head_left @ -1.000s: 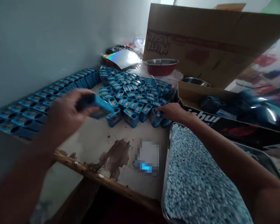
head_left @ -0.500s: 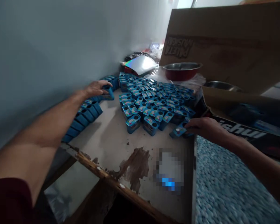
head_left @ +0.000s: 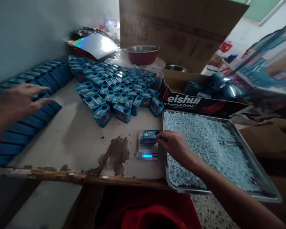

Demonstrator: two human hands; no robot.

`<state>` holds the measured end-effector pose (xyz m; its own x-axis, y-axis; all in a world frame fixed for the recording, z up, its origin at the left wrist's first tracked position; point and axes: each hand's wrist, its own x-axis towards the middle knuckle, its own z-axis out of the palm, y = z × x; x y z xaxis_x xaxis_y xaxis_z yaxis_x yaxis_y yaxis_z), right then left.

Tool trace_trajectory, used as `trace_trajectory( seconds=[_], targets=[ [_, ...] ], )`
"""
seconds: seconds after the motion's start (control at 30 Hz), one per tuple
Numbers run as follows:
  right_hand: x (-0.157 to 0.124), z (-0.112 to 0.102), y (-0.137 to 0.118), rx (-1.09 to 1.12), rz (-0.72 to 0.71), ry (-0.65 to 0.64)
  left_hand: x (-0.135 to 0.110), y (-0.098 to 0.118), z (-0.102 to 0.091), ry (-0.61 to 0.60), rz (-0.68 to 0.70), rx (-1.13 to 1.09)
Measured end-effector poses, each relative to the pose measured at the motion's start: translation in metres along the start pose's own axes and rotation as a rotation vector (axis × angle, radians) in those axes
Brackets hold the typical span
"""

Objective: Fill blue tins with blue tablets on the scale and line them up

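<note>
Under the left hand (head_left: pixel 21 100), whose thumb and fingers are spread apart, we see rows of blue boxes (head_left: pixel 33 124) packed side by side along the wall; we cannot tell whether the fingertips touch the nearest one. Between the two hands, farther off on the counter (head_left: pixel 78 136), we find a loose cluster of blue boxes (head_left: pixel 119 86), with a red bowl (head_left: pixel 143 57) beyond it. At the right hand's (head_left: pixel 177 146) fingertips, one blue box (head_left: pixel 151 135) is pinched by its holed end, over a small device (head_left: pixel 147 156) with a lit display; whether it rests there we cannot tell. Beyond that hand stands a black-fronted carton (head_left: pixel 228 108), and beneath its forearm lies a metal tray (head_left: pixel 269 194) of pale blue pellets (head_left: pixel 200 133).
</note>
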<state>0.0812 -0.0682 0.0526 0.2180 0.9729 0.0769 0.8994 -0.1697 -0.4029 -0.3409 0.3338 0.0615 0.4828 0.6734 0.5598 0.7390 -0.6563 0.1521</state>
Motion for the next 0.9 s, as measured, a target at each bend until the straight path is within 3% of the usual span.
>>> trace_trajectory(
  seconds=[0.1, 0.2, 0.27, 0.33, 0.43, 0.6, 0.73, 0.9],
  targets=[
    [-0.005, -0.01, 0.015, 0.244, 0.079, 0.051, -0.056, 0.051, -0.01, -0.031, 0.065, 0.028],
    [-0.012, -0.031, 0.05, 0.394, 0.211, 0.095, -0.11, 0.112, -0.014, 0.008, 0.126, 0.017],
    [-0.02, -0.042, 0.078, 0.227, 0.219, 0.045, -0.135, 0.148, -0.011, -0.004, 0.149, -0.033],
    [-0.031, -0.046, 0.103, -0.033, 0.099, -0.098, -0.151, 0.176, -0.005, -0.038, 0.162, -0.092],
    [-0.05, -0.037, 0.12, -0.28, -0.108, -0.309, -0.159, 0.206, 0.002, -0.104, 0.136, -0.159],
    [-0.057, -0.027, 0.113, -0.314, -0.12, -0.481, -0.153, 0.238, 0.006, -0.185, 0.051, -0.212],
    [-0.043, -0.042, 0.122, -0.102, -0.065, -0.497, -0.147, 0.256, 0.001, -0.225, 0.062, -0.209],
    [-0.039, -0.06, 0.151, 0.464, 0.138, -0.426, -0.143, 0.276, -0.009, -0.263, 0.049, -0.265]
  ],
)
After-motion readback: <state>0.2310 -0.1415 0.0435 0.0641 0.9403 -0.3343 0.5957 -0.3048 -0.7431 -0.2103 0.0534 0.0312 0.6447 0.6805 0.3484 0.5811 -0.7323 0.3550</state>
